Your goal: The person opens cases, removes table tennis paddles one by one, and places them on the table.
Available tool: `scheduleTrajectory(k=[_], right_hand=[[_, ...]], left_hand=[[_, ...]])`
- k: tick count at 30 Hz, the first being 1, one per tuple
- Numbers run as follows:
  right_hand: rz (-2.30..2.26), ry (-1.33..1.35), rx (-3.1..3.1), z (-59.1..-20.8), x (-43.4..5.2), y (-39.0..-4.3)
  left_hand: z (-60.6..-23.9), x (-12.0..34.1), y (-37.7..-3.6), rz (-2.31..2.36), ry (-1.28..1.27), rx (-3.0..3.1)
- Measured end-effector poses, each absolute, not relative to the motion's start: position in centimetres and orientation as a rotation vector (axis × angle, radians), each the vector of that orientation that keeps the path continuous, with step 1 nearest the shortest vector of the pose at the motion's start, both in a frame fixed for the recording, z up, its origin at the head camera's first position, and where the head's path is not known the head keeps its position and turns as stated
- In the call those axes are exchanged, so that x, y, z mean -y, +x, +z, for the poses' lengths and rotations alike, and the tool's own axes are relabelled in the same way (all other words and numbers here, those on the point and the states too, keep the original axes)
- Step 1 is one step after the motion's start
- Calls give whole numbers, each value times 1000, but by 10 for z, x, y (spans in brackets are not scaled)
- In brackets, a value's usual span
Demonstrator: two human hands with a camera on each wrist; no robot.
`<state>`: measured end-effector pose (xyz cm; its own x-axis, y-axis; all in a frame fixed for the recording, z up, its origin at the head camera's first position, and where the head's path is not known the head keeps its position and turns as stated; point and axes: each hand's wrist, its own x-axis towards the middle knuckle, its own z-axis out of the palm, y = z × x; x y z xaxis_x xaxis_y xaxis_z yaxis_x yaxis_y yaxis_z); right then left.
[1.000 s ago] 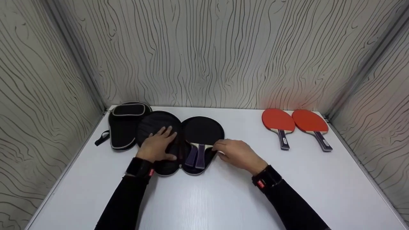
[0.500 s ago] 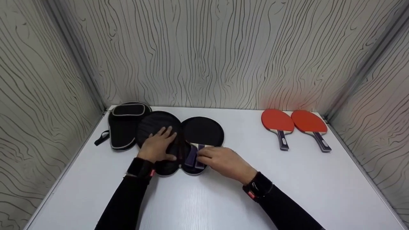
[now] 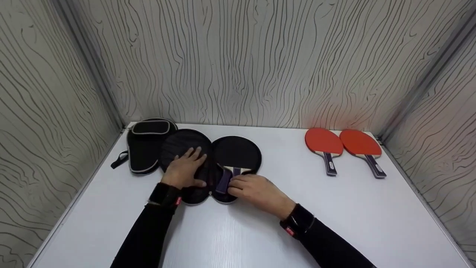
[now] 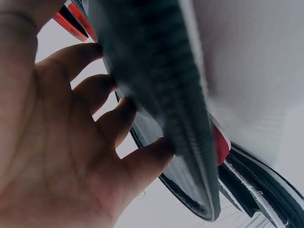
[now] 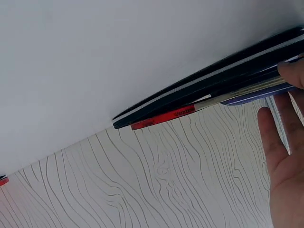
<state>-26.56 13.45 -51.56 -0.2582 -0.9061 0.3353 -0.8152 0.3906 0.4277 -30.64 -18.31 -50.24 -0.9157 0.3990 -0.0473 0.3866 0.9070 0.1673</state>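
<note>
A black zip case (image 3: 178, 143) lies spread open at the left-centre of the table. My left hand (image 3: 182, 167) rests on its left half with fingers spread; the left wrist view shows fingertips touching the case (image 4: 161, 76). In the right half lie two table tennis paddles, one stacked on the other, with the upper paddle's black face (image 3: 238, 150) up. My right hand (image 3: 258, 191) pinches the upper paddle's purple handle and hides its lower end. The lower paddle's handle (image 3: 223, 183) angles out to the left. In the right wrist view, the thumb touches the handle's edge.
Another black case (image 3: 143, 154) with a strap (image 3: 119, 160) stands behind at the left, partly under the open one. Two red paddles (image 3: 323, 141) (image 3: 360, 143) lie side by side at the back right. Patterned walls (image 3: 238, 63) enclose the white table (image 3: 223, 238).
My right hand has moved left from the case's right rim onto the upper paddle's handle. The left hand has stayed on the case's left half.
</note>
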Motion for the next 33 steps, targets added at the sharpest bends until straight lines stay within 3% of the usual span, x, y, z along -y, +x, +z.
scheduleTrajectory(k=[3, 10, 22, 30, 33], right_hand=[[-203, 1456, 2133, -511, -137, -267], [-162, 1395, 2151, -501, -142, -270], [33, 1204, 2249, -490, -155, -276], [174, 1044, 2336, -483, -167, -281], [238, 984, 2372, -481, -172, -283]], left_hand=[[-490, 178, -301, 220, 598, -2963], [-524, 189, -323, 227, 644, -3023], [-488, 177, -298, 214, 608, -2963], [-541, 196, -332, 231, 687, -3029], [-534, 193, -329, 230, 661, -3007]])
